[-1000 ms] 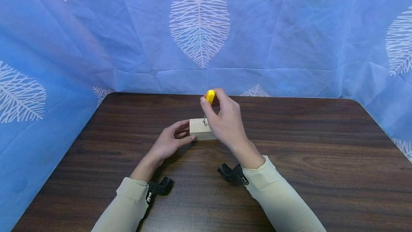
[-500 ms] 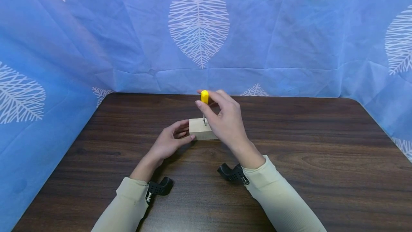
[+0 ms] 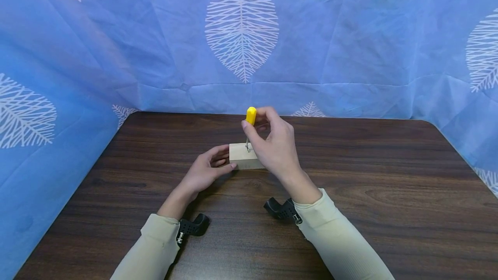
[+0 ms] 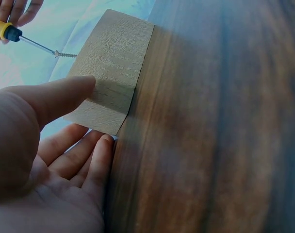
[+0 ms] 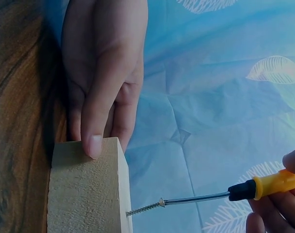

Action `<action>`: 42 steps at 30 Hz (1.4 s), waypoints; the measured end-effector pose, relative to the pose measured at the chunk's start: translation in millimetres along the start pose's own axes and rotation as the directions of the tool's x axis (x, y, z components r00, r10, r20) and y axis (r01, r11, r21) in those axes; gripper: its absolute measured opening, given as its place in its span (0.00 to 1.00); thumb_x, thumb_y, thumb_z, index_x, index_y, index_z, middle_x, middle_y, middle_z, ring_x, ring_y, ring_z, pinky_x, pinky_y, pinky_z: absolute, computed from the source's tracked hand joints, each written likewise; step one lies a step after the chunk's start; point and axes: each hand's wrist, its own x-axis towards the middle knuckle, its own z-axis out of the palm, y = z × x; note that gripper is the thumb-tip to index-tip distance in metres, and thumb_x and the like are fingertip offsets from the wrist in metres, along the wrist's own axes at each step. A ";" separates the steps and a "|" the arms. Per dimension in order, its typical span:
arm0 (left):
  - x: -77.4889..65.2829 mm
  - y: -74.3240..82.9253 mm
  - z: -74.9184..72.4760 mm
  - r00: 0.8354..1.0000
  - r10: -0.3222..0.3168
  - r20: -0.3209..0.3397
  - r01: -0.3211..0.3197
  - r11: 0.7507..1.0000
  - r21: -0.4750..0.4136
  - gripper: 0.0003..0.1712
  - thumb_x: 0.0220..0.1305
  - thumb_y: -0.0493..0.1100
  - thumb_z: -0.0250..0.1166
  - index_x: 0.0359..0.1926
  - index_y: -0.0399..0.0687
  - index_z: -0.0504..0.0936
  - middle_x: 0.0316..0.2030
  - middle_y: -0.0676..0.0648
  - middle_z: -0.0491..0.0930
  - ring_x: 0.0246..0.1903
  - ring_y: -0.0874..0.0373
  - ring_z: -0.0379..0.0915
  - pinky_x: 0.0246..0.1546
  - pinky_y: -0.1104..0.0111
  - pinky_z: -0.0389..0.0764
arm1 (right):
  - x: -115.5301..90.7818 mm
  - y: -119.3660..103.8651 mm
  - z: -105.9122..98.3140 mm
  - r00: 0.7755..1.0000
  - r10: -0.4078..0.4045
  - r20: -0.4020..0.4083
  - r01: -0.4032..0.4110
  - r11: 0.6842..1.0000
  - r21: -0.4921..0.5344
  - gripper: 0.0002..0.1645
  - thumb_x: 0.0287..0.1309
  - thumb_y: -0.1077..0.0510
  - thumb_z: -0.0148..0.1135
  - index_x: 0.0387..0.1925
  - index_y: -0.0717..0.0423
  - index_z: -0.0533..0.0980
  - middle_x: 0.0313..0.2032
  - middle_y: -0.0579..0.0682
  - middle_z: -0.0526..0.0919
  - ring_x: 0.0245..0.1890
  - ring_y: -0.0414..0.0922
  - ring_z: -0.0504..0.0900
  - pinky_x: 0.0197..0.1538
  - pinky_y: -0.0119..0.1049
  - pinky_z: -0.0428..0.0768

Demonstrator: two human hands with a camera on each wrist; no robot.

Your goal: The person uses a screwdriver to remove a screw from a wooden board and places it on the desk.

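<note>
A pale wooden block lies on the table, its right end hidden behind my right hand in the head view. My left hand steadies its left end, thumb on the near face and fingers at the end and far side. A screw stands in the block's top, with much of its thread showing above the wood. My right hand pinches the yellow handle of a screwdriver between thumb and fingers. In the right wrist view the screwdriver's tip meets the screw head, and the shaft lines up roughly with the screw.
The dark wood-grain table spreads around the block. Behind it and at the sides hangs a blue cloth with white leaf prints. Black wrist mounts stick out from both sleeves over the table.
The screwdriver's handle swung left to near upright, then slightly back right. My right fingers stretched along the handle and have drawn back again. Block and left hand stay put.
</note>
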 end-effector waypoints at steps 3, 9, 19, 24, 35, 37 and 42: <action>-0.1 0.1 0.2 1.000 -0.001 0.000 0.001 1.000 0.002 0.39 0.74 0.45 0.72 0.81 0.50 0.68 0.76 0.41 0.74 0.76 0.44 0.71 0.79 0.51 0.75 | -0.3 0.6 0.8 1.000 0.004 -0.001 -0.004 1.000 0.010 0.12 0.71 0.56 0.69 0.52 0.55 0.81 0.42 0.51 0.90 0.43 0.46 0.86 0.45 0.45 0.85; 0.1 0.6 0.3 1.000 -0.008 -0.002 0.008 1.000 0.004 0.39 0.74 0.45 0.72 0.81 0.51 0.68 0.76 0.42 0.74 0.76 0.44 0.71 0.78 0.51 0.75 | -0.9 -0.2 0.8 1.000 -0.002 0.001 0.002 1.000 0.012 0.10 0.71 0.56 0.67 0.50 0.56 0.83 0.41 0.50 0.90 0.41 0.45 0.85 0.44 0.46 0.85; 0.6 0.7 0.7 1.000 -0.012 -0.006 0.012 1.000 -0.001 0.39 0.74 0.45 0.72 0.80 0.51 0.69 0.75 0.42 0.74 0.76 0.45 0.71 0.78 0.52 0.75 | -1.4 -2.0 0.9 1.000 0.016 0.021 -0.017 0.999 0.042 0.09 0.68 0.62 0.64 0.48 0.55 0.83 0.43 0.49 0.91 0.42 0.45 0.85 0.43 0.44 0.81; 0.9 0.6 0.7 1.000 -0.009 -0.009 0.009 1.000 -0.002 0.38 0.74 0.45 0.72 0.80 0.51 0.69 0.75 0.42 0.75 0.76 0.45 0.71 0.78 0.52 0.75 | -1.4 -1.1 1.6 1.000 0.017 0.025 -0.017 0.999 0.032 0.07 0.70 0.60 0.65 0.47 0.53 0.82 0.41 0.49 0.90 0.43 0.46 0.85 0.44 0.41 0.81; 0.9 0.1 0.4 1.000 -0.019 0.000 0.019 1.000 -0.001 0.39 0.74 0.46 0.72 0.80 0.51 0.69 0.76 0.43 0.74 0.75 0.46 0.71 0.78 0.52 0.75 | -2.0 0.5 2.7 0.999 -0.043 0.005 0.043 0.999 -0.007 0.11 0.69 0.51 0.74 0.47 0.52 0.87 0.41 0.48 0.88 0.45 0.47 0.86 0.48 0.50 0.85; 0.7 0.6 0.4 1.000 -0.021 0.000 0.021 1.000 -0.002 0.39 0.74 0.46 0.72 0.80 0.52 0.69 0.75 0.43 0.74 0.75 0.46 0.71 0.79 0.53 0.75 | -2.1 0.9 2.8 0.998 -0.057 -0.004 0.057 0.998 -0.018 0.12 0.68 0.51 0.76 0.47 0.52 0.88 0.42 0.49 0.86 0.45 0.48 0.85 0.47 0.49 0.85; 0.1 1.0 0.1 1.000 -0.010 0.004 0.010 1.000 -0.003 0.38 0.74 0.45 0.72 0.80 0.51 0.69 0.76 0.42 0.74 0.75 0.45 0.71 0.79 0.52 0.75 | -1.3 2.8 3.6 0.995 -0.094 -0.028 0.092 0.995 -0.044 0.15 0.66 0.55 0.77 0.50 0.55 0.88 0.41 0.52 0.81 0.41 0.48 0.83 0.46 0.43 0.85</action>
